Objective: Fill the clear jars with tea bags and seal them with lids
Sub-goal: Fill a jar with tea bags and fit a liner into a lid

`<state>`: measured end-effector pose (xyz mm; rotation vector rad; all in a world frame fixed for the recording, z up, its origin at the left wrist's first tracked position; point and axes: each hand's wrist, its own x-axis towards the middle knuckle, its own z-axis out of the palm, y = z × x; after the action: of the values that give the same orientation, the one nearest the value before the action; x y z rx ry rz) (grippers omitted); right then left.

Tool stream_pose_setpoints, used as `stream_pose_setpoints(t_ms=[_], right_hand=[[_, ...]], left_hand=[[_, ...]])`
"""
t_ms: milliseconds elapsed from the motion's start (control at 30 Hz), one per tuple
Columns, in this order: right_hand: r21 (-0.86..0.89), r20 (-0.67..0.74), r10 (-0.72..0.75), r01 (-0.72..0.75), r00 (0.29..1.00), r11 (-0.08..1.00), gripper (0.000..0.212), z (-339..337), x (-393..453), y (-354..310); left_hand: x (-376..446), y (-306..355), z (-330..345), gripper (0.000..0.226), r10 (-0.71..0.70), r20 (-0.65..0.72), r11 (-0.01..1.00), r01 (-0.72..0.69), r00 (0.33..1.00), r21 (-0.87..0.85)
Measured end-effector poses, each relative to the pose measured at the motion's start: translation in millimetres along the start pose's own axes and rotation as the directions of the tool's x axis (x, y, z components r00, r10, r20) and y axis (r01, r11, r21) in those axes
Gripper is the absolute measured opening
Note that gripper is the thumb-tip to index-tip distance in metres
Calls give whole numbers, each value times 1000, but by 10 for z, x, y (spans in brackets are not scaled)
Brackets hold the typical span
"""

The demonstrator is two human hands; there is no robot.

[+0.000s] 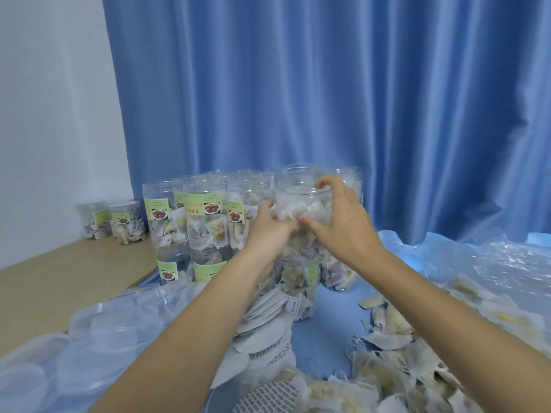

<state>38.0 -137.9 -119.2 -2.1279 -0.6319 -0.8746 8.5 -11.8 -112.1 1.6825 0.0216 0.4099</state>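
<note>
A clear open-topped jar (301, 189) packed with tea bags is held up in front of a stack of filled jars. My left hand (269, 226) grips its left side. My right hand (340, 216) wraps its right side, fingertips hooked over the rim. Loose white tea bags (396, 347) lie heaped on the blue surface at the lower right. Clear plastic lids (116, 326) are piled at the lower left.
Stacked labelled jars (202, 222) full of tea bags stand at the back centre, two short ones (119, 222) further left on a brown board (59, 281). A blue curtain (328, 99) hangs behind. Crumpled clear plastic (489, 263) lies at the right.
</note>
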Motion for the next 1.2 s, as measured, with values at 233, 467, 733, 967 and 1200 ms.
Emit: stream_pose_setpoints(t_ms=[233,467,733,967,1200], right_hand=[[45,93,127,-132,987,990,52,-145,-604,303],[99,207,148,-172,967,980,63,181,-1075,649],[186,171,285,-315,943,931,115,447,-1277,809],[188,462,474,-604,750,774,22,193,-1169,1079],[-603,624,519,-64,583,796,51,132,-1220,960]], left_hand=[[-441,-375,245,53,-117,62,992,113,991,52],[-675,-898,335,37,-274,36,959,271,961,78],[-715,-1178,367,43,-228,-80,966,235,970,107],[-680,-1102,243,20,-145,-162,985,159,976,74],[-718,-1003,106,32,-104,-160,990,117,982,73]])
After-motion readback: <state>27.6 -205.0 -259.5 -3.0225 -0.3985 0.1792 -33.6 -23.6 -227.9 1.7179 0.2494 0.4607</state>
